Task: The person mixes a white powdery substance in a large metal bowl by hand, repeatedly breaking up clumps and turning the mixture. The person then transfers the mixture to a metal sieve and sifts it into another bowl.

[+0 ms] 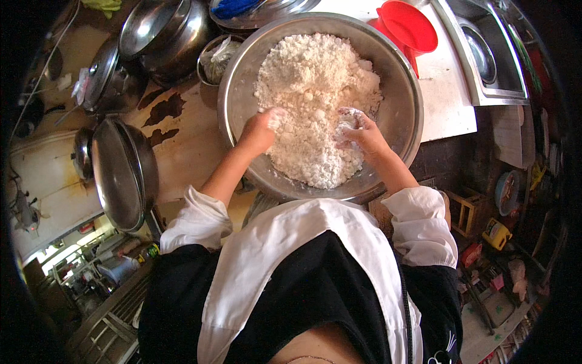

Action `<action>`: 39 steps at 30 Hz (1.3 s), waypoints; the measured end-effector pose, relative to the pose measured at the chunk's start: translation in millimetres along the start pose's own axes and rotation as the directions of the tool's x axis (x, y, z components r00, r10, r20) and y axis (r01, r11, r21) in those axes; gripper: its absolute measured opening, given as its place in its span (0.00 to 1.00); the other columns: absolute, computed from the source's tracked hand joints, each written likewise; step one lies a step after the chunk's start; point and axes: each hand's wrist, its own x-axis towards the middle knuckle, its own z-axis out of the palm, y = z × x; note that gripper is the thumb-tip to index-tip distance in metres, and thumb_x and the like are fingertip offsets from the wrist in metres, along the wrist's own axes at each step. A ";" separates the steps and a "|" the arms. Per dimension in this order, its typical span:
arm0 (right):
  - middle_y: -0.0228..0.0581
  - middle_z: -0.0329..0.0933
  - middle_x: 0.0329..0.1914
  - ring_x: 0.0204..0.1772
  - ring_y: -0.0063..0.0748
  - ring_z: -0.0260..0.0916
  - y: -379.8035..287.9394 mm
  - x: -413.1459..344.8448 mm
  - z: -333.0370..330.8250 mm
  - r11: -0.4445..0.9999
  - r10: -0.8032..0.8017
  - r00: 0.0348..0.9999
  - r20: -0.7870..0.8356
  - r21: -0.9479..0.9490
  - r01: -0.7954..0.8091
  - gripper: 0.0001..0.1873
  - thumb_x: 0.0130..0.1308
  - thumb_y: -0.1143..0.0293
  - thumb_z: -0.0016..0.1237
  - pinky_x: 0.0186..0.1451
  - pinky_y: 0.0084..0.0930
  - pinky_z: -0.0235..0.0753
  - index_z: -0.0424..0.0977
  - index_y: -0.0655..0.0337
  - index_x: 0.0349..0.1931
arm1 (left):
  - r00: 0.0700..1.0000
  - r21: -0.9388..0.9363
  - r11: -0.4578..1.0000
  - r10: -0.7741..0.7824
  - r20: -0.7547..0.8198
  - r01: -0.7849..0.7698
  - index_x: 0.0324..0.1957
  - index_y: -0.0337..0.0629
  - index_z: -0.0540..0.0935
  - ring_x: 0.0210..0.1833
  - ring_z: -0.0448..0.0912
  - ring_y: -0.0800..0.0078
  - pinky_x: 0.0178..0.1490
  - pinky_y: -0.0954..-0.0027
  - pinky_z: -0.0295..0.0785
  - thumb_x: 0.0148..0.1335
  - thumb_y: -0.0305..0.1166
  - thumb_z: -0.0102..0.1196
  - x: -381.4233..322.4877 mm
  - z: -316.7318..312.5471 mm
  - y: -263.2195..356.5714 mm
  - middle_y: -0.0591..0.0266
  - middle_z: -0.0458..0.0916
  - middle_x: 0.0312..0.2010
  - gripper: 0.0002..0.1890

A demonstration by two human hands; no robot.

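Observation:
A large steel bowl (394, 136) stands before me, holding a heap of crumbly white flour mixture (313, 68) with small lumps. My left hand (265, 127) is in the left side of the heap, its fingers partly buried and coated with flour, so its grip cannot be made out. On the right side of the heap is my right hand (359, 129), floury, its fingers curved and apart against the mixture. Some flour sticks to the bowl's near wall.
A red plastic scoop or funnel (407, 27) stands beyond the bowl at right, beside a metal sink (477, 98). Left are steel pots (173, 50), a small bowl with a plastic bag (220, 61) and an oval lidded pan (120, 173). A yellow jug (497, 234) sits low at right.

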 end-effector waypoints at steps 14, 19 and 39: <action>0.42 0.73 0.34 0.38 0.37 0.70 58.4 72.0 -5.5 0.479 -0.340 0.937 0.083 -0.842 0.248 0.18 0.54 0.73 0.47 0.43 0.31 0.71 0.66 0.60 0.47 | 0.971 0.360 0.931 -0.146 0.190 0.070 0.54 0.42 0.69 0.45 0.74 0.49 0.48 0.55 0.68 0.52 0.28 0.50 18.8 20.0 23.6 0.43 0.76 0.40 0.23; 0.53 0.74 0.38 0.45 0.52 0.70 61.2 64.8 28.4 0.058 -0.243 0.952 0.189 -0.976 0.208 0.17 0.51 0.66 0.48 0.45 0.41 0.69 0.69 0.59 0.43 | 0.939 0.394 0.862 0.342 0.011 -0.319 0.57 0.45 0.66 0.49 0.70 0.47 0.49 0.56 0.68 0.48 0.21 0.50 45.5 19.1 42.7 0.41 0.71 0.46 0.29; 0.38 0.72 0.24 0.22 0.24 0.68 12.9 18.0 -16.6 0.773 -0.152 0.988 0.005 -0.622 0.122 0.09 0.56 0.75 0.46 0.25 0.26 0.69 0.68 0.68 0.36 | 0.919 0.425 0.820 0.292 0.265 -0.384 0.53 0.44 0.70 0.55 0.68 0.51 0.55 0.61 0.65 0.51 0.26 0.51 50.7 62.7 45.3 0.47 0.67 0.54 0.23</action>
